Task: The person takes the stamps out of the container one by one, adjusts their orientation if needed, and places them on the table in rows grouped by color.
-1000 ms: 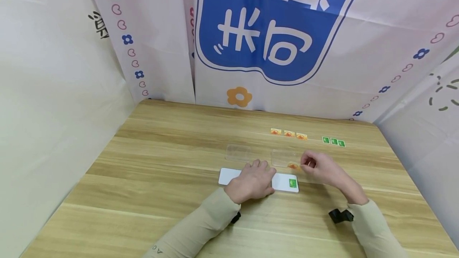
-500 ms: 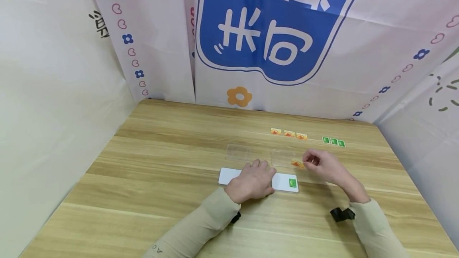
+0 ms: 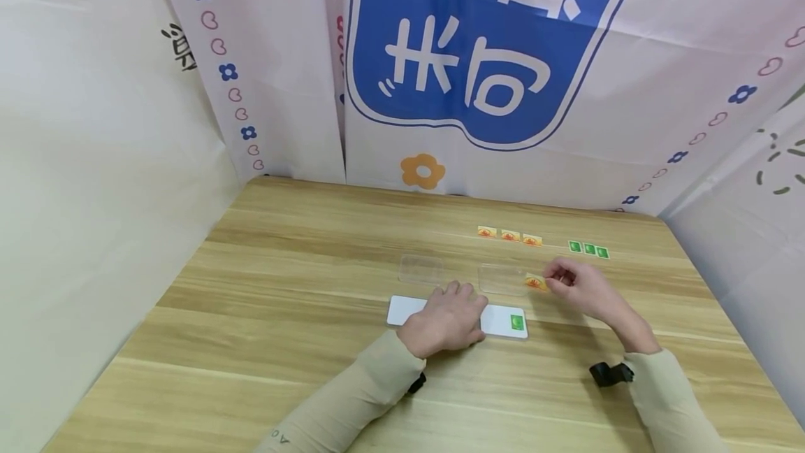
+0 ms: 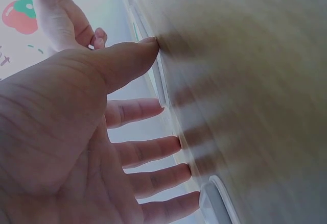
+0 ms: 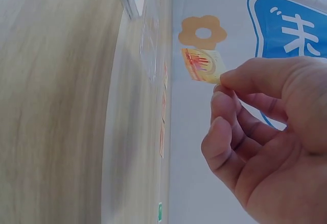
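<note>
Sticker, small and yellow with an orange-red print, is pinched in the grip of the right hand in the head view, beside a clear plate. The left hand lies spread over the table amid white pieces. A blue sign bears large white Chinese characters, partly cut off. In the left wrist view, that hand's fingers are nearly straight. In the right wrist view, the sticker hangs clear of the table, red spikes beside a pale arc, any lettering too blurred to read.
</note>
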Tool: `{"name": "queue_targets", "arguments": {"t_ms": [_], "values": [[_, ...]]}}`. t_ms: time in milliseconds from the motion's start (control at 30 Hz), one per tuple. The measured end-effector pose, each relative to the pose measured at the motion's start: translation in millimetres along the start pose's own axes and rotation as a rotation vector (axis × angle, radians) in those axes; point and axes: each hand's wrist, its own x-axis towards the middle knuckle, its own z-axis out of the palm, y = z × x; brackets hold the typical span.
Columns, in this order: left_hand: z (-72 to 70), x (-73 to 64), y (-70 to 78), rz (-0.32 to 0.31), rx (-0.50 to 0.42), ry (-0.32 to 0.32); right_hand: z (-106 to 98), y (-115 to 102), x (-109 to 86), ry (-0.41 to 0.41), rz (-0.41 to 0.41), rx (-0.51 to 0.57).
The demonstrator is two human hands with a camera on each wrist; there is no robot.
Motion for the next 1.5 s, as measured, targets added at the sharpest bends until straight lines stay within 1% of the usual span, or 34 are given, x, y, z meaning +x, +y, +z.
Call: {"name": "queue_targets", "arguments": {"t_ms": [200, 367, 700, 1067, 1167, 1367, 1500], "values": [[-0.7, -0.3, 0.8, 0.008, -0.001, 0.002, -2.7, 3.7, 0.2, 0.016, 0.007, -0.003], [-1.9, -1.5, 1.2, 0.005, 0.009, 0.003, -3.9, 4.9, 4.2, 0.017, 0.011, 0.005], [-3.0, -2.7, 1.0, -0.002, 0.005, -0.004, -12.5, 5.8, 9.1, -0.016, 0.085, 0.069], [-2.3, -3.1, 1.1, 0.002, 0.000, 0.000, -19.1, 12.8, 12.6, -0.028, 0.149, 0.078], [-2.4, -3.0, 1.2, 0.001, 0.003, 0.001, -20.3, 14.8, 13.8, -0.029, 0.151, 0.078], [-1.3, -2.3, 1.6, 0.003, 0.018, 0.018, -22.6, 19.2, 18.6, -0.040, 0.160, 0.114], [-0.4, -1.8, 1.5, 0.002, 0.018, 0.021, -25.0, 21.7, 22.4, -0.042, 0.148, 0.122]]}}
